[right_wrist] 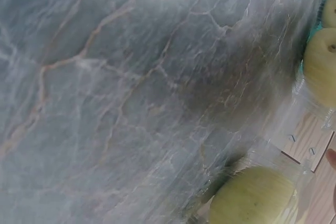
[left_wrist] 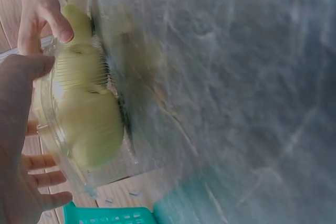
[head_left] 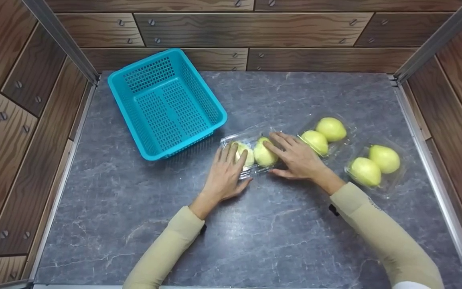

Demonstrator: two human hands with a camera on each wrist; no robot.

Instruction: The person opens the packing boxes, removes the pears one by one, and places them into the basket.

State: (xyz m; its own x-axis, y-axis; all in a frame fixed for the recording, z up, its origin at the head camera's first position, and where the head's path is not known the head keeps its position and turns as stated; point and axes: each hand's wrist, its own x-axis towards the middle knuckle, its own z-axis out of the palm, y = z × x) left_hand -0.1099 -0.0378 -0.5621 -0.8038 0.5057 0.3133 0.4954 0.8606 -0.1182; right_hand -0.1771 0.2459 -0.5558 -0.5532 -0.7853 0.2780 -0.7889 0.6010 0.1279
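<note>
A clear plastic clamshell box (head_left: 251, 170) with two yellow-green pears (head_left: 265, 152) inside lies at the middle of the table. My left hand (head_left: 225, 172) rests on its left end, fingers extended over the lid. Over the right end lies my right hand (head_left: 297, 158), its fingers spread across the lid beside one pear. From the side, the left wrist view shows the box holding pears (left_wrist: 92, 124), with the left hand (left_wrist: 21, 145) along it and the right hand (left_wrist: 39, 19) beyond. Only a fingertip of the right hand enters the right wrist view.
A turquoise perforated basket (head_left: 171, 104) stands at the back left with nothing in it. To the right lie two more clear boxes, each with two pears (head_left: 331, 129) (head_left: 366, 171). Wood-patterned walls (head_left: 255, 30) enclose the grey marbled table (head_left: 134, 224) at the back and sides.
</note>
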